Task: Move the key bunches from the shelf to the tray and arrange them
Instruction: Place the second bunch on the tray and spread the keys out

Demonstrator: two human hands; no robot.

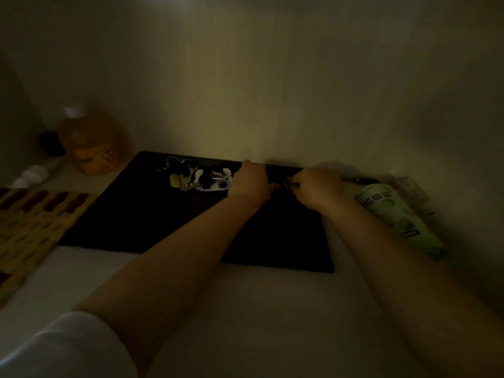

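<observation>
Dimly, both hands work at the far edge of a dark tray.

Keys on silver rings with yellow, black and white tags (195, 177) lie on the flat black rectangular tray (152, 214) at its 11 o'clock corner. At its 1 o'clock edge the right hand (317, 188) pinches a small dark thin object (287, 186), too dim to identify; the left hand (252, 181) is curled just beside it, grip unclear. An orange plastic bottle (91, 144) stands at 10 o'clock, a green printed packet (401, 216) at 3 o'clock.

Tray (152, 214) matt black; key rings (174, 162) shiny metal; green pack (398, 216) glossy, probably plastic.
</observation>
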